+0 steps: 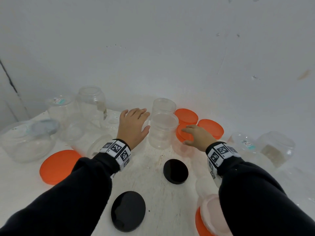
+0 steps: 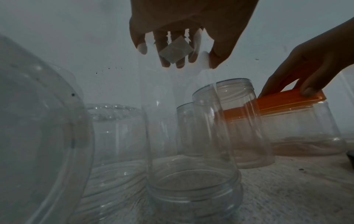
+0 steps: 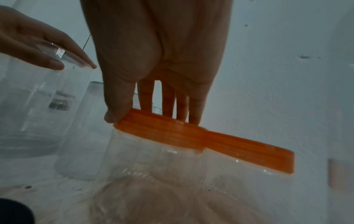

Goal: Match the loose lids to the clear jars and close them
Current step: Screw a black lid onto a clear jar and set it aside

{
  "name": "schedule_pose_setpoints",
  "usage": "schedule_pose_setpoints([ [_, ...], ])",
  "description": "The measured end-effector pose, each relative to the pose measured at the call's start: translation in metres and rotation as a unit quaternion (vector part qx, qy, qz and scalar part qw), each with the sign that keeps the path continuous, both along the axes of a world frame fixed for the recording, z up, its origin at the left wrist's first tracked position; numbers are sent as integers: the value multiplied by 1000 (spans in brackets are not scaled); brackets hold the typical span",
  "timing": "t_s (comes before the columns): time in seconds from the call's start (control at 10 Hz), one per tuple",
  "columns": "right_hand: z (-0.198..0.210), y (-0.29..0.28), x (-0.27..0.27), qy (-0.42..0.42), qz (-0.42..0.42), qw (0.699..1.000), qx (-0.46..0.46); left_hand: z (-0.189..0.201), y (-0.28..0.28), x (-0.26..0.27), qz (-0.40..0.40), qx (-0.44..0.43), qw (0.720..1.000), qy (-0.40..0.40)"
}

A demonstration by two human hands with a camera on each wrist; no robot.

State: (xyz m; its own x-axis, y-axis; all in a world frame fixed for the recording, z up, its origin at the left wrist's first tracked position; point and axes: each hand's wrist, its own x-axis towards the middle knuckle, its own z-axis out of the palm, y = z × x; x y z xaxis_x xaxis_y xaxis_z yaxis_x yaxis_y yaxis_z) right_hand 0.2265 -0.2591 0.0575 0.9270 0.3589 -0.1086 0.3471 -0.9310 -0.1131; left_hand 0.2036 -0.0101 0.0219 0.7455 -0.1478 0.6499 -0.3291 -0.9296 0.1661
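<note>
My right hand (image 1: 186, 136) pinches the rim of a small orange lid (image 1: 179, 136), thumb on the near edge and fingers on the far edge. In the right wrist view that orange lid (image 3: 162, 131) lies slanted on the mouth of a clear jar (image 3: 149, 159). My left hand (image 1: 144, 120) is spread open beside an open clear jar (image 1: 162, 132), thumb close to its wall. Two black lids (image 1: 175, 171) (image 1: 128, 211) lie on the near side of the white table (image 1: 150, 167). A large orange lid (image 1: 58, 166) lies at the left.
Two more orange-lidded jars (image 1: 186, 115) (image 1: 210, 127) stand by the wall. Several open clear jars crowd the left (image 1: 90, 101) and the right (image 1: 276, 147). A pale lid (image 1: 213, 217) rests on an orange one under my right sleeve. The wall is close behind.
</note>
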Motion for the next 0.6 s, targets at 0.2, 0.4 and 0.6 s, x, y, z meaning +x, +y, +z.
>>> schedule_pose_setpoints([
  [0.2,-2,2,1,-2,-7,1000,2,1,0,-2,3,8,1000,16],
  [0.4,4,2,-12,-1,2,1000,-12,3,0,-3,5,14,999,31],
  [0.6,35,-26,-39,-102,11,994,33,4,-1,-4,5,20,999,38],
])
